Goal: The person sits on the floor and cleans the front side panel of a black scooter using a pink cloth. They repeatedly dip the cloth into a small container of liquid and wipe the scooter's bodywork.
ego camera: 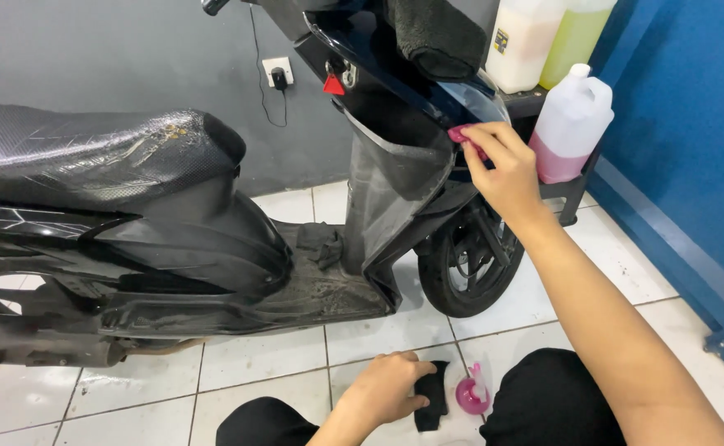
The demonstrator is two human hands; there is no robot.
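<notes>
The scooter (213, 215) stood across the tiled floor (263, 363), its seat (89, 149) to the left and its front wheel (469, 264) to the right, with a wall (131, 49) behind it. A socket (277, 73) sat on that wall, above the footboard (329, 289). A towel (432, 33) lay over the top of the front. Right of the front, three jugs (572, 124) stood on a rack (568, 194), two behind the nearest one. The right hand (502, 169) pressed a small pad (461, 136) against the front panel (461, 103), above the wheel. Below, the left hand (387, 388) rested on a cloth (432, 396) on the floor, with a small bottle (473, 392) just right of it, between the person's knees.
</notes>
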